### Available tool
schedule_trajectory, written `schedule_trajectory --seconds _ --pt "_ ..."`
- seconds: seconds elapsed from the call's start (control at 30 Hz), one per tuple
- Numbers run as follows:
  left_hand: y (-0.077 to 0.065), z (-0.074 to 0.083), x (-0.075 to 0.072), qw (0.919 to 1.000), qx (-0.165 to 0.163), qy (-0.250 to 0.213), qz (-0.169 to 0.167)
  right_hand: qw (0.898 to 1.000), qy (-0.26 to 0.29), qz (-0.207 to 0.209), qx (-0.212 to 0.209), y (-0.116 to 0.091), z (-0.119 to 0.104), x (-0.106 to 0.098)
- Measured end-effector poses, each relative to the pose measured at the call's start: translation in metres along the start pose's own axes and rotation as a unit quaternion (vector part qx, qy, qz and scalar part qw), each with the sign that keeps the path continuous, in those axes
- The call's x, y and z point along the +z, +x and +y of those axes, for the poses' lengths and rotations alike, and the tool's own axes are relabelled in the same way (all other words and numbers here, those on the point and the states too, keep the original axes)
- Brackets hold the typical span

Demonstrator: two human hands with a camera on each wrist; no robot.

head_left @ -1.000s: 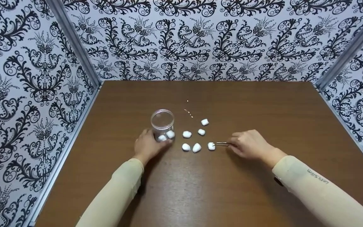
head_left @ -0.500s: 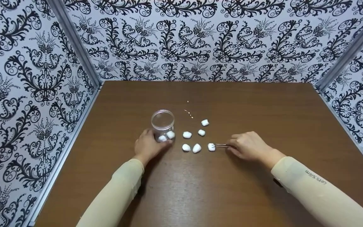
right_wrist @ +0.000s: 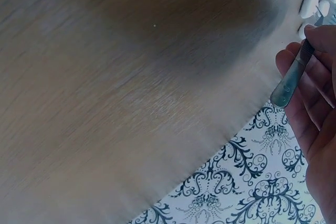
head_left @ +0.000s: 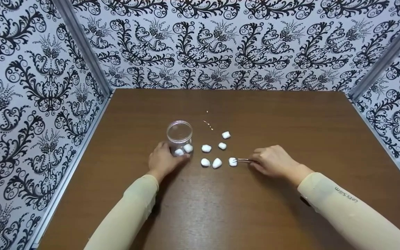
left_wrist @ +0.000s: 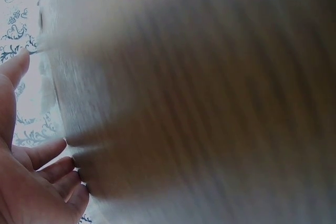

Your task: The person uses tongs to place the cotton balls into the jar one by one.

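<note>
In the head view a clear plastic jar [head_left: 180, 139] stands upright and lidless, with white cotton balls [head_left: 188, 148] near its bottom. My left hand [head_left: 164, 160] holds the jar low on its near left side, thumb in front. The left wrist view shows the thumb and curved fingers of this left hand [left_wrist: 44, 182] at the left edge. My right hand [head_left: 273, 160] pinches metal tweezers [head_left: 244, 160], whose tips reach a cotton ball [head_left: 233, 162] on the table. In the right wrist view the tweezers [right_wrist: 294, 77] lie between thumb and fingers, their rounded end toward the camera.
Several more cotton balls [head_left: 216, 163] lie between jar and tweezers, with one [head_left: 226, 135] farther back. Small pale specks [head_left: 208, 125] dot the brown table [head_left: 200, 215] behind them. Patterned walls [head_left: 221, 41] enclose the back and sides.
My right hand and the tweezers have shifted slightly toward me, their tips overlapping the same cotton ball. The left hand and jar stay put.
</note>
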State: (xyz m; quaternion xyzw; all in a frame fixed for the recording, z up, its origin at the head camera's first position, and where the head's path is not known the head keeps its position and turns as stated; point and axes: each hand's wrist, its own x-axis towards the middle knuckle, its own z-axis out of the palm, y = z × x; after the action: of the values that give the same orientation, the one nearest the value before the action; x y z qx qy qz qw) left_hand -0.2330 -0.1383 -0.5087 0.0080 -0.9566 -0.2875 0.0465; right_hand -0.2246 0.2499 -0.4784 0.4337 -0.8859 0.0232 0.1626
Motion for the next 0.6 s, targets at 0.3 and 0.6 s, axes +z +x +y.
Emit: schedule_trajectory --seconds 0.3,0.6 --pt "-0.0017 0.0026 -0.0032 0.9999 0.002 0.000 -0.010 1.000 0.005 -0.001 -0.002 -0.0004 -0.0014 -0.0013" --pt "-0.0011 0.0024 -0.0026 1.0000 0.005 0.000 -0.004 1.000 0.003 0.008 -0.006 -0.0005 -0.0007 0.0030"
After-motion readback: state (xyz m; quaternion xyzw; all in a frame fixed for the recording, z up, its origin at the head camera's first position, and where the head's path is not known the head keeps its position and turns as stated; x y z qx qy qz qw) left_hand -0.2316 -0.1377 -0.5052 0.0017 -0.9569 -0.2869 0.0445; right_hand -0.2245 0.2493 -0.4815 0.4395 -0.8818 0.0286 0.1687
